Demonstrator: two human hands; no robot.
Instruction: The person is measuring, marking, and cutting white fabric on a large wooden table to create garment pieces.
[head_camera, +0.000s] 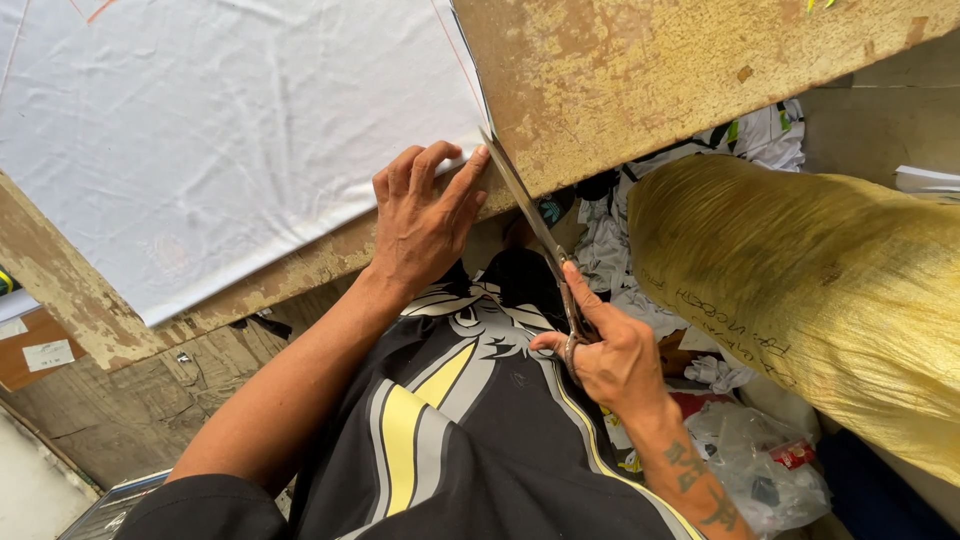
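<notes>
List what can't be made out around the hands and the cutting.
Head view:
- Long metal scissors: handles hidden inside the right hand.
- White fabric sheet: cut off by the top and left edges.
- Left hand: palm hidden, pressed on the fabric corner.
- Big yellow woven sack: contents unseen.

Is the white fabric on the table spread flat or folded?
Spread flat: the white fabric lies smooth across the table, left hand pressing its edge.

The left hand (425, 215) is pressing white fabric (220, 140) on the counter (640, 70) while the right hand (610, 355) is gripping scissors (535, 235) at the fabric's edge.
</notes>
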